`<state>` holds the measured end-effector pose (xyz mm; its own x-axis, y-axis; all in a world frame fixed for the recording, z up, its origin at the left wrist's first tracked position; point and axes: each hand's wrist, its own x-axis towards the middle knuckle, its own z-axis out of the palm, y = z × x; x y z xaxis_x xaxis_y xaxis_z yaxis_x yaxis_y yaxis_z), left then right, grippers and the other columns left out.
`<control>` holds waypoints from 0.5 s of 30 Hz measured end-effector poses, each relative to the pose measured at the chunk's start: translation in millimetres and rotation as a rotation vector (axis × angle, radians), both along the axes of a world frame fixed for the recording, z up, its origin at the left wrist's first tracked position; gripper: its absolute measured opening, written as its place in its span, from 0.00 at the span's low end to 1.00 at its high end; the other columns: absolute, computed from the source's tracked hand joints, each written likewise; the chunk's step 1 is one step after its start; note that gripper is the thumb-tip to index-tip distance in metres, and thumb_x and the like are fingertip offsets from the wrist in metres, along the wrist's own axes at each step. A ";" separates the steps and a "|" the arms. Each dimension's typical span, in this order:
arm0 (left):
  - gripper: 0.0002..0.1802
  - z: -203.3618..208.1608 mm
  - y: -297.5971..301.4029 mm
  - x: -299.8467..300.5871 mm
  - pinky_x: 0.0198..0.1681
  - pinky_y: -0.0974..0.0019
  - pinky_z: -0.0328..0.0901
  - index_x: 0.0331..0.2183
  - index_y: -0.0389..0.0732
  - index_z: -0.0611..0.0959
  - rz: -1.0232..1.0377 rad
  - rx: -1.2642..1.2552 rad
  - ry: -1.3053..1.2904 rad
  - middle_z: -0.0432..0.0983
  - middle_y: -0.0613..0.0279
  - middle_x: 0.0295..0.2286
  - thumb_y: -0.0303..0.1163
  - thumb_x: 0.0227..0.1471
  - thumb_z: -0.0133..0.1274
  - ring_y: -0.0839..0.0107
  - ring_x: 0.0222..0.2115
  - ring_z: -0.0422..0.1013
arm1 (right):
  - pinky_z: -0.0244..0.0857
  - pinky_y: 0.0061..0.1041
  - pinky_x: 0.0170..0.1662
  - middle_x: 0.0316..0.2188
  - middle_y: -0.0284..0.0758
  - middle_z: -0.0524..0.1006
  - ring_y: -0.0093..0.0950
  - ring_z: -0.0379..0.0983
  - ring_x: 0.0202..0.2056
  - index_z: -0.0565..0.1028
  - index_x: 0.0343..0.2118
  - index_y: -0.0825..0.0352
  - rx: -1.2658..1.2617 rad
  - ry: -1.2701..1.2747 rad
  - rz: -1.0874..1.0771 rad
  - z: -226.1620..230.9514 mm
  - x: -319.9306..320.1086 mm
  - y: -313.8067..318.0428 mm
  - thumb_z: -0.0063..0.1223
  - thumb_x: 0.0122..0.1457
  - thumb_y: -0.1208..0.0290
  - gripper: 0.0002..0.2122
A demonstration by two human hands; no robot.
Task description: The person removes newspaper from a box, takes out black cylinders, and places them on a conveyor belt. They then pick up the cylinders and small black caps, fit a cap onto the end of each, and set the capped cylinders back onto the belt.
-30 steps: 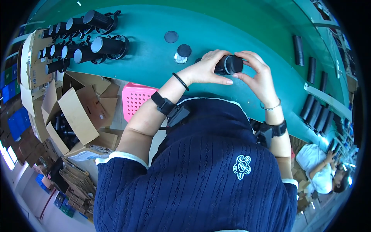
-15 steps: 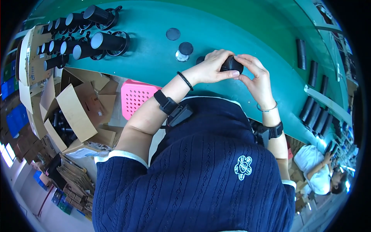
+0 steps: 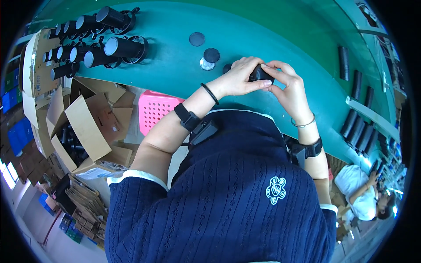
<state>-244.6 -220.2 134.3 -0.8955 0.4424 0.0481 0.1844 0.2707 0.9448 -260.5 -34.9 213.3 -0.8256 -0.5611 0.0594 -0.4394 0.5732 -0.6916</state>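
My left hand [image 3: 240,79] is wrapped round a black cylindrical part [image 3: 260,75] with fine ribbing on its side, held low over the green table. A dark end shows beyond the knuckles on the left; the middle is hidden by the hand. My right hand [image 3: 287,83] curls at the cylinder's right end, fingertips on its upper rim and thumb close to my left thumb. To the left of my hands, a black round disc [image 3: 211,55] rests on a small stack of clear or whitish discs [image 3: 207,65]. Farther back lies another flat dark disc [image 3: 197,39].
Several black cylinders with ringed bases [image 3: 125,47] lie at the table's far left. Black ribbed tubes [image 3: 343,63] lie at the right beside a metal rail. A pink perforated stool [image 3: 153,109] and an open cardboard box [image 3: 87,127] are left below. Another person [image 3: 357,188] is at lower right.
The cylinder has turned or tilted slightly in my hands and shifted a little left. My right fingers have shifted slightly on its rim. The things on the table look the same.
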 end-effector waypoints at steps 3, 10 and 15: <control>0.34 -2.6 1.1 -1.6 0.51 0.56 0.60 0.49 0.37 0.69 0.016 0.023 -0.011 0.69 0.51 0.44 0.53 0.51 0.55 0.55 0.46 0.64 | 0.69 0.28 0.46 0.43 0.36 0.75 0.34 0.73 0.44 0.78 0.44 0.64 -0.059 -0.049 -0.026 -1.4 0.9 0.6 0.65 0.39 0.81 0.24; 0.33 -2.1 0.0 -0.5 0.50 0.57 0.60 0.49 0.37 0.70 0.033 0.017 0.003 0.70 0.51 0.42 0.52 0.51 0.56 0.55 0.46 0.65 | 0.68 0.29 0.46 0.43 0.37 0.75 0.34 0.72 0.44 0.78 0.45 0.64 0.085 0.037 0.002 9.1 2.4 -7.8 0.65 0.39 0.82 0.24; 0.33 -3.4 -0.9 0.6 0.50 0.57 0.60 0.49 0.37 0.70 0.041 0.043 0.017 0.70 0.52 0.42 0.52 0.51 0.56 0.56 0.45 0.65 | 0.69 0.29 0.46 0.43 0.37 0.75 0.34 0.73 0.44 0.78 0.44 0.64 0.034 -0.002 -0.017 4.7 2.6 -7.0 0.65 0.38 0.81 0.24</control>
<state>-243.9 -221.1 130.9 -0.9118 0.4024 0.0820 0.1905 0.2376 0.9525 -257.9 -41.8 218.0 -0.8349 -0.5490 0.0389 -0.4284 0.6038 -0.6722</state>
